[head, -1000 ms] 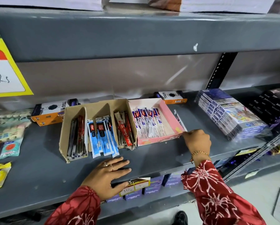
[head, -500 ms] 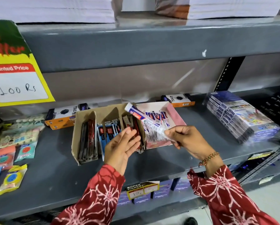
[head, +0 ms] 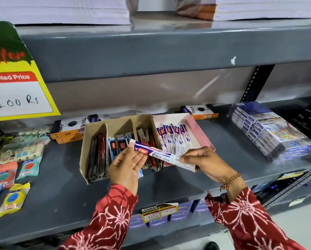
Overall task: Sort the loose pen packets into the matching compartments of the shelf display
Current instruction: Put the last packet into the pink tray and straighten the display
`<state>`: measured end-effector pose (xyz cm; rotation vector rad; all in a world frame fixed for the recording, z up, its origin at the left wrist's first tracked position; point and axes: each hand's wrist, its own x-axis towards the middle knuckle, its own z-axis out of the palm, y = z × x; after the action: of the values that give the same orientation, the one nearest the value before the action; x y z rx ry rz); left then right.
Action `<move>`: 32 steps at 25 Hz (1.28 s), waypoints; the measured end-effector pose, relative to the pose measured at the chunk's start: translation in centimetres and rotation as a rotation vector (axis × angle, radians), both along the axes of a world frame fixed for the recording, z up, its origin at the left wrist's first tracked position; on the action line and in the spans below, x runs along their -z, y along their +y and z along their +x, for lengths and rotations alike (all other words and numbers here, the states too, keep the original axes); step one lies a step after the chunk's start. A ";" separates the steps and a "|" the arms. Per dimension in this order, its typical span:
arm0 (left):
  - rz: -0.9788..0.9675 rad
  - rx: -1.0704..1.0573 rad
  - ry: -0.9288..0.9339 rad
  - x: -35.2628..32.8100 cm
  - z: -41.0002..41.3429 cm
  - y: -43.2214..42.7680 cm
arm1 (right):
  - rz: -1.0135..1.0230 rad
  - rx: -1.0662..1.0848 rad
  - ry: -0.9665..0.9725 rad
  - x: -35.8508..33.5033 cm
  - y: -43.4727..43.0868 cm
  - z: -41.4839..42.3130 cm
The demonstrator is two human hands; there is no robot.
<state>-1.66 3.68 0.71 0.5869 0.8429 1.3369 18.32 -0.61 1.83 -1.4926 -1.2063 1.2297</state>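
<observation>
Item held: one pen packet (head: 162,156), white and blue with a red "Flair" panel and "Ezee-click" lettering. You hold it crosswise above the front of the display box, tilted down toward your right.

Left hand (head: 126,168): your fingers (head: 139,156) are pinched on the packet's printed end, palm turned toward you.

Right hand (head: 208,164): your fingers are closed on the packet's clear lower end.

Display, on the grey shelf (head: 48,193):
- Cardboard box (head: 84,156), three compartments. Left holds dark and red packets (head: 97,156); middle holds blue packets (head: 115,146); right holds brown and red packets (head: 147,139).
- Pink tray (head: 199,130), touching the box's right side, holds upright packets (head: 174,139) of the same white-and-blue print as the one you hold.

Nearby stock: orange-and-black boxes (head: 69,129) behind the display; stacked blue packs (head: 270,130) well to the right; small carded items (head: 22,154) to the left. A yellow price sign (head: 17,94) reads "100 Rs".
</observation>
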 end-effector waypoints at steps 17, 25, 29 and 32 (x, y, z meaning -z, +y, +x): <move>1.312 0.597 1.491 9.3 -3.1 -0.4 | -0.283 0.472 -1.003 2.5 6.3 0.3; 1.244 0.436 1.491 7.9 -2.6 -1.2 | 0.020 0.537 -0.715 1.9 6.0 2.2; 1.230 0.090 1.592 3.1 1.2 0.7 | -0.023 0.319 -0.845 1.3 6.7 3.0; 1.035 0.311 1.929 -0.8 4.9 3.2 | -0.044 0.084 -1.005 1.4 7.3 2.9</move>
<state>3.22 6.91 1.55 2.8881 1.2974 0.4327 21.27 6.66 0.41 -2.2656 -1.6969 0.3927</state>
